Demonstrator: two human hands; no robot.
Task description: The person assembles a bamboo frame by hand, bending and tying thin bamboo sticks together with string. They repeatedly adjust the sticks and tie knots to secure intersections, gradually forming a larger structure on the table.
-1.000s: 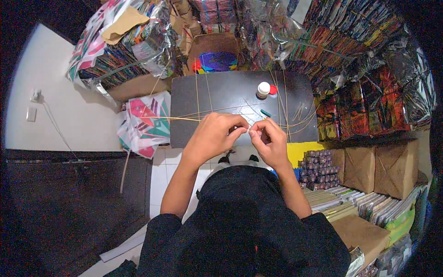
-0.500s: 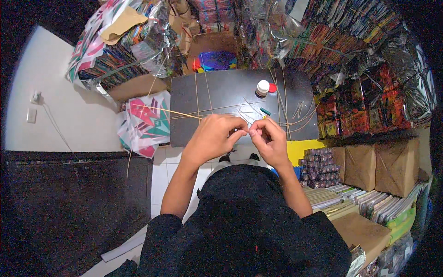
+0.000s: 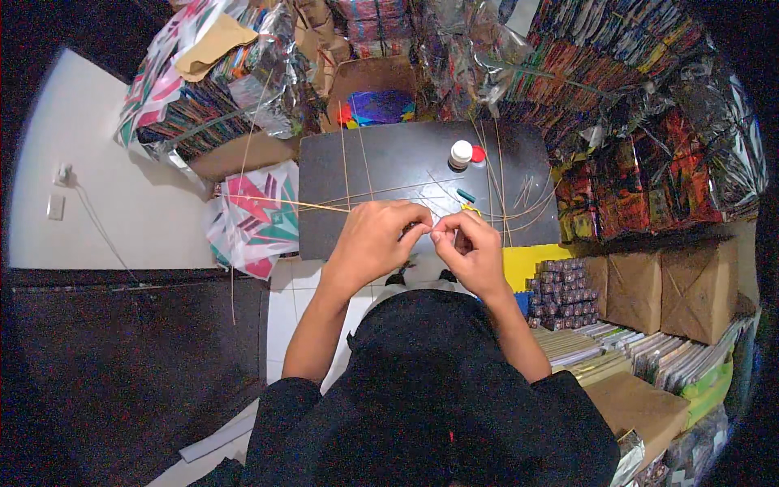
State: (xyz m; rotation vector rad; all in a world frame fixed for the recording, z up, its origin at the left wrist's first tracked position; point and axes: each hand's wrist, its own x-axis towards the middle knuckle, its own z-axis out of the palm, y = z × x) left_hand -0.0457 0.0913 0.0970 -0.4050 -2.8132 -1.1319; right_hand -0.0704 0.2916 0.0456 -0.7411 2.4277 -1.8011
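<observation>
My left hand (image 3: 375, 237) is closed around a thin bamboo stick (image 3: 320, 206) that runs out to the left over the table edge. A second thin stick (image 3: 238, 219) crosses it near its far end. My right hand (image 3: 472, 247) is closed in a pinch, its fingertips almost against those of my left. Whatever lies between the fingertips is too small to make out. Just beyond my right hand are a yellow object (image 3: 471, 209), partly hidden, and a short dark green cylinder (image 3: 466, 196). Several thin sticks (image 3: 501, 170) lie across the dark table (image 3: 406, 150).
A white bottle (image 3: 461, 152) stands at the table's back beside a red lid (image 3: 478, 154). Patterned sheets (image 3: 260, 215) hang at the left. Wrapped stacks (image 3: 560, 89) rise behind the table. Small dark boxes (image 3: 564, 292) and brown parcels (image 3: 694, 292) are at the right.
Both hands have shifted slightly left, still pinched close together. The crossing stick at the left has swung to a steeper angle. More of the yellow object shows.
</observation>
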